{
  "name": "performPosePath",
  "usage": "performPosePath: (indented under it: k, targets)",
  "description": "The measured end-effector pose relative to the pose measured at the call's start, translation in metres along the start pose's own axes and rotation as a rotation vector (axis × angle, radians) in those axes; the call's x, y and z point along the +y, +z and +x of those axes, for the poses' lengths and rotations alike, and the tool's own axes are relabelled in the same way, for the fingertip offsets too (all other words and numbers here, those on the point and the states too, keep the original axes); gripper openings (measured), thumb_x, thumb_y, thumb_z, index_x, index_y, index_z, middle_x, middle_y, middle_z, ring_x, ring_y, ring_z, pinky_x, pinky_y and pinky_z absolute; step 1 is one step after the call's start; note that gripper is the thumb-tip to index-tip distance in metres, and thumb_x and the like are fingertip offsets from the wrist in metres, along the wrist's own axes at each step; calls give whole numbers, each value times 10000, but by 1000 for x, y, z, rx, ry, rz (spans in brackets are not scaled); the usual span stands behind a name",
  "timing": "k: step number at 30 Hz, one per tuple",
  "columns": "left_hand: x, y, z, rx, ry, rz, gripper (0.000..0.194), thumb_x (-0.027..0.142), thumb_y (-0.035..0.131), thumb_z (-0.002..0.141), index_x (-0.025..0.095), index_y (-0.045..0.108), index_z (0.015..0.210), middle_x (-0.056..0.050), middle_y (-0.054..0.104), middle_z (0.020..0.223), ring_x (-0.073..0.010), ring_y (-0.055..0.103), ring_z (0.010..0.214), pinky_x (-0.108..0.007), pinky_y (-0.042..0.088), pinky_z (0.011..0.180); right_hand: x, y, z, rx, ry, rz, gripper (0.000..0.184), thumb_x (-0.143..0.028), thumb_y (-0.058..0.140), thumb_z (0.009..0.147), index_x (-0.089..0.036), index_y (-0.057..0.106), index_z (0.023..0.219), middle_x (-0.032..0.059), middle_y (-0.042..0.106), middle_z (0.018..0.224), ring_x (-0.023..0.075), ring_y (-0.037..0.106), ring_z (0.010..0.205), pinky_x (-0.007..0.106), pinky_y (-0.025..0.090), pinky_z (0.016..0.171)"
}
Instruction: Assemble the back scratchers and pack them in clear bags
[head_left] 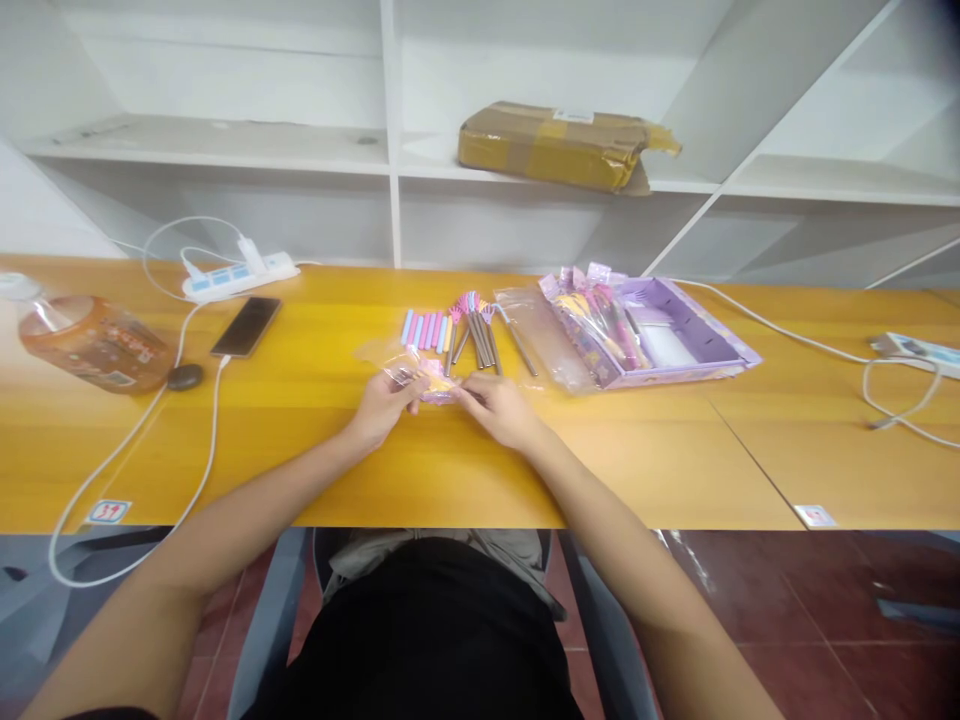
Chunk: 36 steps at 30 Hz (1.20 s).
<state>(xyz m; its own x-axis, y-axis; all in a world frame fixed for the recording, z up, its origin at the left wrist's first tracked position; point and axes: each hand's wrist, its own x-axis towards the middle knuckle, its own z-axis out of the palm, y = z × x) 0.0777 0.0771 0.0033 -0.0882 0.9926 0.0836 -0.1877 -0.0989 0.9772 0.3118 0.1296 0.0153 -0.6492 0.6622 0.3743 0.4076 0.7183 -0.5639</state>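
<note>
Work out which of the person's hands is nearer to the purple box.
Right. The right hand, at the plastic packet, is left of the purple box; the left hand, holding the packet's other side, is farther left.

Yellow table (pixel 450 480) with phone (pixel 247 327), bottle (pixel 97 345), 2 power strips (pixel 240 278), purple box (pixel 675 375), pastel sticks (pixel 427 331), metallic rods (pixel 481 341)

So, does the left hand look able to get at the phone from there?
Probably yes: nothing stands between the left hand and the phone, and nothing lies on it. But that hand is holding a small packet, and the white cable plugged into the phone might drag along.
</note>
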Motion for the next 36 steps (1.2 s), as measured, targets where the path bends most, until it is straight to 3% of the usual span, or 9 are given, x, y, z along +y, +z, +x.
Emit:
performPosePath:
  k: [4, 7, 17, 26, 30, 33, 36]
  targets:
    - [13, -7, 9, 179, 73, -130, 463, 512, 979, 772, 187, 650, 787, 59, 588, 602, -74, 516, 499, -214, 406, 515, 1, -2, 1, -5, 99, -27, 476, -493, 459, 1179, -214, 658, 848, 66, 700, 826, 217, 638, 769, 326, 408, 718]
    - [21, -11, 14, 235, 107, -173, 474, 509, 982, 773, 194, 629, 790, 73, 563, 594, -65, 501, 495, -203, 394, 514, 2, -2, 1, 1, 138, -5, 492, -507, 437, 1181, -226, 586, 806, 49, 667, 767, 212, 612, 717, 328, 379, 687]
    - [9, -5, 6, 86, -21, -66, 550, 628, 964, 747, 186, 641, 702, 58, 524, 501, -78, 434, 475, -234, 338, 517, 4, 5, 1, -33, 76, 127, 531, -563, 426, 1174, -217, 619, 819, 44, 667, 803, 204, 628, 761, 330, 445, 756]
    - [9, -17, 11, -10, -64, 87, 434, 509, 951, 792, 174, 699, 680, 22, 593, 543, -107, 504, 527, -258, 396, 581, 3, 8, 0, -84, 42, 191, 519, -585, 483, 1151, -197, 771, 962, 61, 720, 889, 211, 649, 804, 328, 490, 792]
    - [6, -16, 8, -56, -75, 193, 500, 537, 924, 808, 184, 655, 579, 1, 610, 537, -128, 540, 562, -272, 420, 616, 2, 10, 0, -97, 20, 228, 496, -570, 508, 1146, -187, 800, 1025, 64, 734, 919, 211, 666, 836, 323, 498, 824]
    - [4, -12, 5, -17, -58, 192, 522, 544, 927, 809, 185, 645, 558, -3, 609, 533, -129, 544, 567, -270, 422, 615, 1, 11, 1, -113, 7, 247, 471, -556, 525, 1141, -184, 790, 1029, 65, 746, 935, 212, 670, 852, 321, 503, 837]
    - [7, -9, 6, 115, -12, 90, 507, 556, 919, 828, 184, 662, 599, 15, 575, 518, -113, 514, 529, -260, 417, 583, -1, 9, 2, -101, 6, 245, 398, -504, 535, 1144, -192, 776, 1092, 73, 770, 1002, 216, 676, 874, 323, 502, 837]
